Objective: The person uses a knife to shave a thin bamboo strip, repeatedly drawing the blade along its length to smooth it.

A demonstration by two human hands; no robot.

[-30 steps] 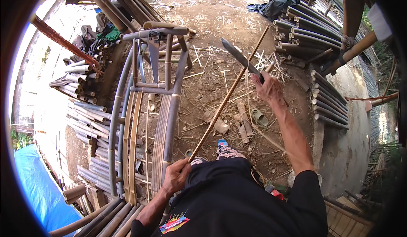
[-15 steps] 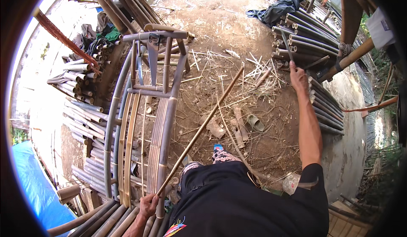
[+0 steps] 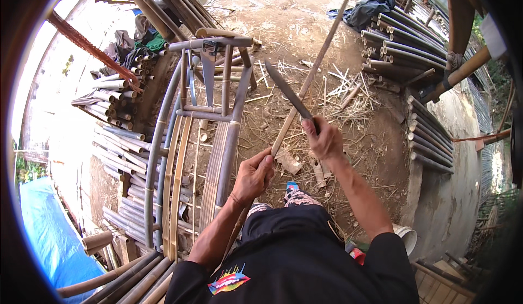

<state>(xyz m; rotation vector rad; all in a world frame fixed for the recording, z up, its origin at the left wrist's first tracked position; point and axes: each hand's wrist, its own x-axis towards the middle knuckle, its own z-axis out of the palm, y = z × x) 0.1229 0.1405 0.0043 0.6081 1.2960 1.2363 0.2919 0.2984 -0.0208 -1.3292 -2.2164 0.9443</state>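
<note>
In front of my body, my left hand [image 3: 253, 176] is closed round a long, thin bamboo strip [image 3: 321, 62]. The strip slants up and away to the right, and its lower part runs back beneath my left forearm. My right hand [image 3: 325, 139] grips the handle of a long-bladed knife [image 3: 284, 87], its dark blade pointing up and to the left. The blade crosses over the strip a little beyond my left hand; whether it touches cannot be made out. To my left stands a bamboo frame [image 3: 238, 94] with slats, and a handsaw [image 3: 208, 75] hangs from its top bar.
Cut bamboo poles [image 3: 122, 140] are stacked along the left, with more pole stacks [image 3: 406, 48] at the right. Shavings [image 3: 348, 89] litter the dirt floor [image 3: 376, 151]. A blue tarp [image 3: 52, 238] lies far left. A white bucket-like container [image 3: 406, 238] is near my right elbow.
My right hand has swung in from the far right, bringing the knife over the strip. My left hand has come up and forward from the lower left, and the strip now reaches farther away.
</note>
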